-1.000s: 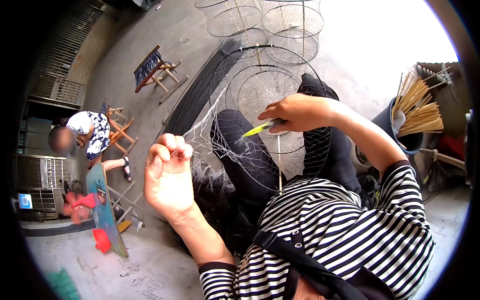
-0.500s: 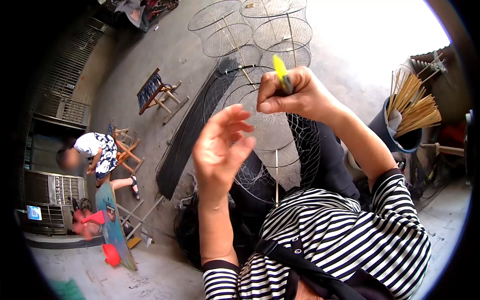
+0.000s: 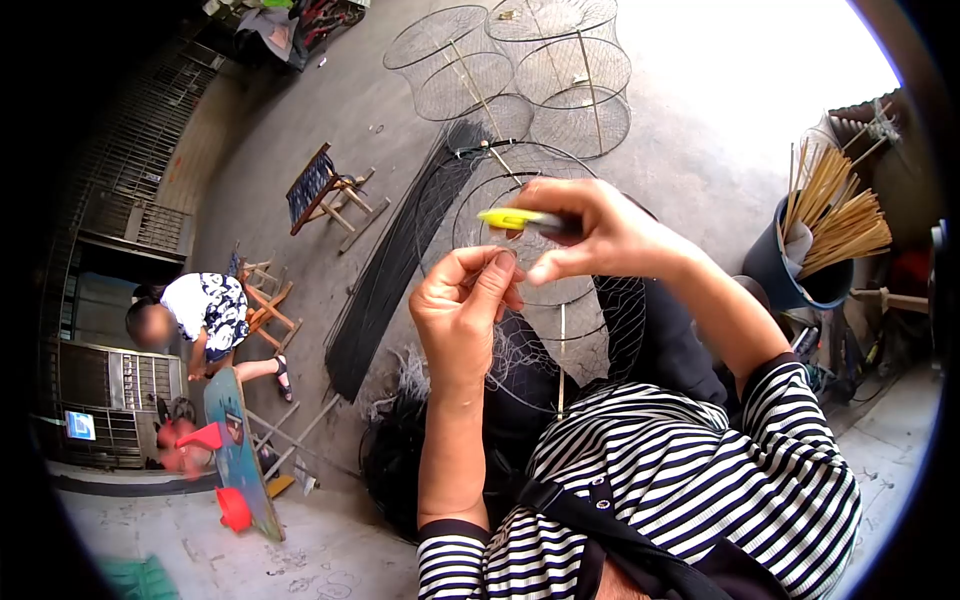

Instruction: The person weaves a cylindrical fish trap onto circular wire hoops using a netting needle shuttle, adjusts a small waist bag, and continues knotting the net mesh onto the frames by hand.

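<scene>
My right hand (image 3: 590, 235) holds a yellow and dark tool (image 3: 525, 220), its yellow end pointing left. Just below it, my left hand (image 3: 465, 300) is closed in a pinch, thumb against the fingers; what it pinches is too small to make out. The two hands are close together over a round hooped net (image 3: 440, 215), which rests against my legs. Loose white netting (image 3: 515, 355) hangs over my dark trousers beneath the left hand. A thin stick (image 3: 562, 350) runs between the hoops.
More hooped nets (image 3: 575, 60) stand ahead. A bundle of black rods (image 3: 390, 270) lies on the floor beside a folding stool (image 3: 312, 188). At right, a blue bucket (image 3: 800, 285) holds thin sticks (image 3: 850, 225). A seated person (image 3: 205, 305) is at left, near a tilted board (image 3: 240, 440).
My left hand has come right from the netting and closed into a pinch. My right hand rose, then lowered somewhat, and the tool now points left.
</scene>
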Tool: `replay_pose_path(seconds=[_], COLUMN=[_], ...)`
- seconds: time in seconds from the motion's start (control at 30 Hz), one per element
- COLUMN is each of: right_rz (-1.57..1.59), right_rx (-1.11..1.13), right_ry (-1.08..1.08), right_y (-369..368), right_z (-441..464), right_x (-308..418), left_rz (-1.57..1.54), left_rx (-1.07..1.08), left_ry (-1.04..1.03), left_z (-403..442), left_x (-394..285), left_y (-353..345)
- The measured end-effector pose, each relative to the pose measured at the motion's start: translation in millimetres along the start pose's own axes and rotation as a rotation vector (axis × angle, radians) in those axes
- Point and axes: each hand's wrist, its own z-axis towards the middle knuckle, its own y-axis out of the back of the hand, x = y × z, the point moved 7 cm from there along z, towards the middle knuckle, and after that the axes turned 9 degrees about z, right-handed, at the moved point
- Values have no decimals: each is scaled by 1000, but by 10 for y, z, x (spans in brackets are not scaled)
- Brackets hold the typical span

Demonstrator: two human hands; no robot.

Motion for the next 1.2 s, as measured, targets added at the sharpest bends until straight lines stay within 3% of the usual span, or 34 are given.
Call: replay_pose_path(seconds=[0.13,0.3,0.6,0.7,1.0,1.2], right_rz=[426,381,305,373,436,415], right_rx=[-112,-58,34,-104,-232,-65], right_ry=[-292,-374,-266,-318,-395,-393], right_y=[-9,-147,-314,-309,-347,-402], right_z=[15,51,121,109,98,131], right_x=[-279,-204,-145,-209,-423,-344], left_rz=[7,-117,-433,-431,-434,-519], left_rx=[-32,-81,45,30,37,-6], left_ry=[-15,-8,168,183,179,126], left_z=[-19,-29,-97,-132,-155,-137], left_x=[-27,39,214,247,323,347], left_y=[58,235,239,271,289,351])
